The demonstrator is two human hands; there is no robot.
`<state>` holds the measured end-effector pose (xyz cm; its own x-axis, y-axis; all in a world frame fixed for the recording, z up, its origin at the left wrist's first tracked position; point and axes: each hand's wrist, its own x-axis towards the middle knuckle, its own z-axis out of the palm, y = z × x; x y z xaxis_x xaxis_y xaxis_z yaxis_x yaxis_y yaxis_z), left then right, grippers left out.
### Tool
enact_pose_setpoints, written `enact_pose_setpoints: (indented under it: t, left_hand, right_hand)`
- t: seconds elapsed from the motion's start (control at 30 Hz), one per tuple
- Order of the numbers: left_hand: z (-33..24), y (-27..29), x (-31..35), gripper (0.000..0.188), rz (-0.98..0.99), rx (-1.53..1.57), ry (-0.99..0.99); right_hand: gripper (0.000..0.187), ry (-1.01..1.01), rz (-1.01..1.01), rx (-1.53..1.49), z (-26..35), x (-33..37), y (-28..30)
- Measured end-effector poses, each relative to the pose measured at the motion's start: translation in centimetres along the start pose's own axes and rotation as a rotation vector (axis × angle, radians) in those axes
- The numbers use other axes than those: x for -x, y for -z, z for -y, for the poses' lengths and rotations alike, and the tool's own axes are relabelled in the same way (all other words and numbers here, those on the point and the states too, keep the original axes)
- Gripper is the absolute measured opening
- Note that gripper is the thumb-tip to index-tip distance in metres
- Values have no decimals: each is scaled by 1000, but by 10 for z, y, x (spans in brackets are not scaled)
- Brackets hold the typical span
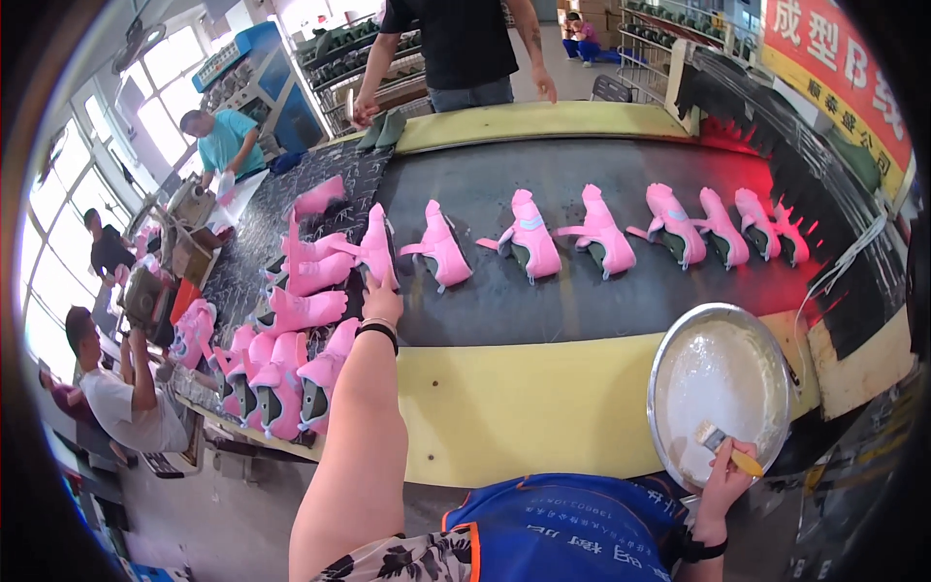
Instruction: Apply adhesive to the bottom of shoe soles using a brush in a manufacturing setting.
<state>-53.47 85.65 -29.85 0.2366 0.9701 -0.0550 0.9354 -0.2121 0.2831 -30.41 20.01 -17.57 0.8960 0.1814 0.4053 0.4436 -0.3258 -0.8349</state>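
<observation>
My left hand (381, 303) reaches out to a pink shoe upper (376, 239) at the left end of a row, its fingers closed on the near end. The upper stands at the edge of a dark conveyor belt (485, 315). In my right hand (720, 490) is a flat paintbrush (746, 464) with a yellow handle. Its pale bristles are low over a round metal basin (662, 361) coated with whitish stuff; whether they touch it I cannot tell. Several more pink uppers (525, 242) with dark green lasts inside line the belt toward the right.
A pile of pink uppers (281, 378) covers the left table. Yellow boards (524, 388) edge the belt. At the right, a black fringed opening (766, 126) glows red. Across the belt stands a person in black (456, 48); other people work at machines (150, 296) on the left.
</observation>
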Motion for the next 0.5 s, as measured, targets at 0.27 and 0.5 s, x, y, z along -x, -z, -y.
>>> enact_pose_setpoints:
  t: [0.27, 0.5]
  left_hand:
    - [-24, 36, 14, 92, 134, -112, 120]
    - [-17, 67, 148, 100, -12, -158, -105]
  right_hand:
    - [14, 12, 3, 21, -7, 6, -1]
    - [16, 66, 10, 196, -10, 1, 6]
